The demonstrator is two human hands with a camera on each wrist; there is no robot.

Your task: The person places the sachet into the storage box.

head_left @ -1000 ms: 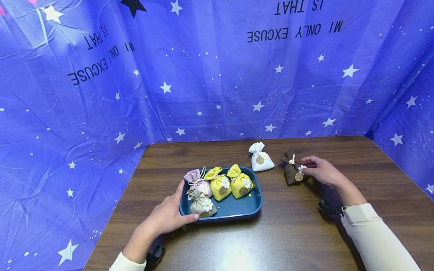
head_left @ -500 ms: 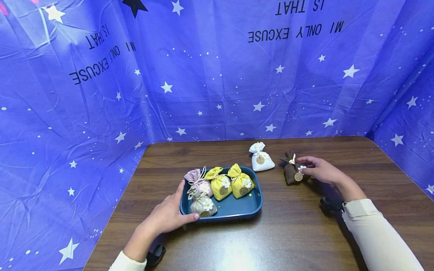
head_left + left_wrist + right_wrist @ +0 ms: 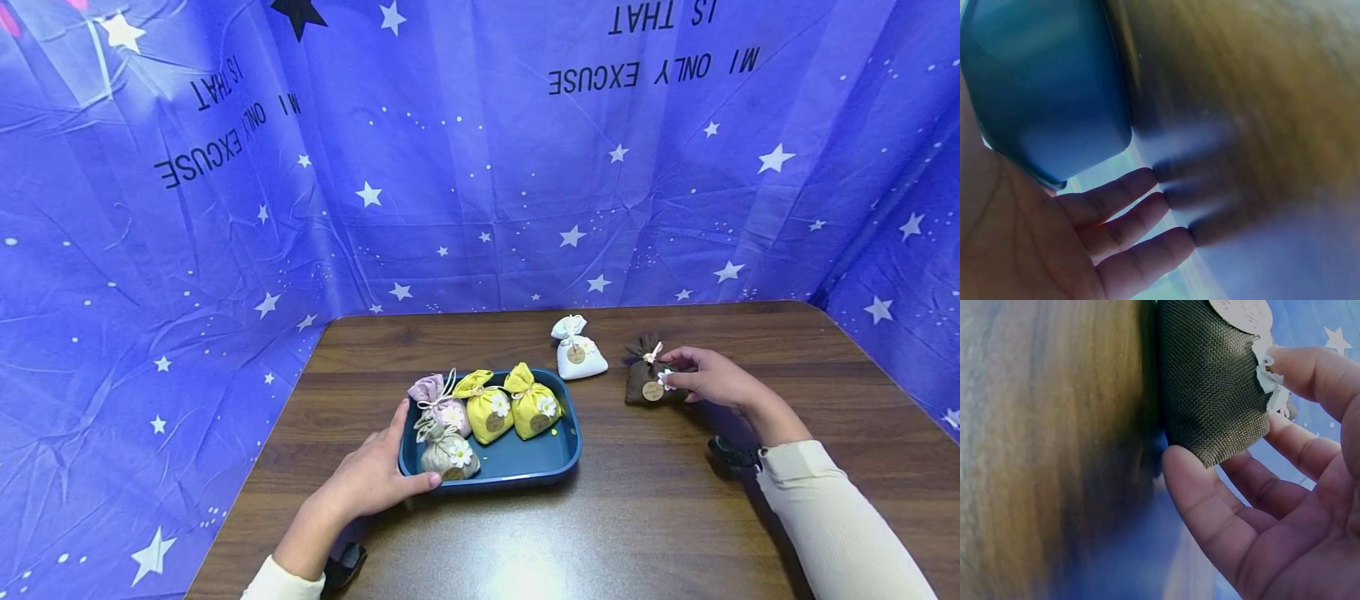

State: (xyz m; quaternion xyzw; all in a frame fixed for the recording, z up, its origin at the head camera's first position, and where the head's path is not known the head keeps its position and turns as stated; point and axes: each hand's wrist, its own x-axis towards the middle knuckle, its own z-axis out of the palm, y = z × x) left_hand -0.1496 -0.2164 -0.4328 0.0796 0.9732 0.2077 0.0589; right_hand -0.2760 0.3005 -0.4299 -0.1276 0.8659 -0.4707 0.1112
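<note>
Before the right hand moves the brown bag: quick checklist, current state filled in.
1. The right hand holds the brown bag: ok, thumb and fingers on it.
2. Bag off the table: cannot tell, underside not clearly shown.
3. The left hand at the tray: ok, thumb at its near rim.
4. Room in the tray: ok, bare floor at front right.
5. Gap to the white bag: ok, table shows between.

The dark brown woven-cloth pouch (image 3: 637, 378) has a round tan tag (image 3: 653, 391) and white flower (image 3: 664, 379). White stars (image 3: 572, 237) pattern the violet-blue fabric curtain (image 3: 525, 183).
</note>
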